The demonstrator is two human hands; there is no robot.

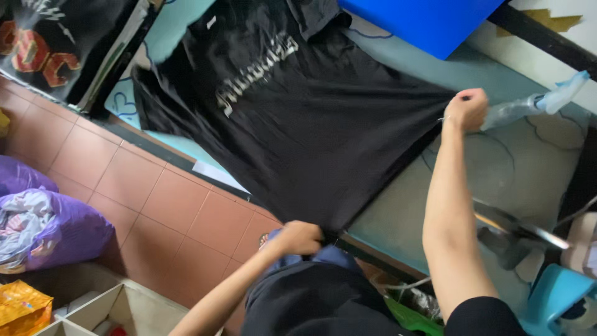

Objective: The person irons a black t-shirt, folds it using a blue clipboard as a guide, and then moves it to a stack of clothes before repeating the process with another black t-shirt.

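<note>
A: Which step am I looking at?

B: Stretching, as I read it. The left hand (300,238) is closed in a fist on the near hem corner of the shirt (311,118), right at the table (528,168) edge. The right hand (466,109) is pressed shut on the far hem corner. The shirt lies print-up on the table, with its hem taut between the two fists.

A: What does the next move call for?

B: In my judgement, an even pull from both fists. If either grip slackens, the cloth would wrinkle or slide towards the floor (155,199).

A: Counts, left to right?

B: I count two purple bags (62,233), one orange bag (22,308) and one box (99,311). There are two black shirts: the spare (43,43) at top left and the one being held. Then one blue board (423,22), one plastic wrap (535,102) and one blue stool (553,292). Two hands, both the wearer's.
</note>
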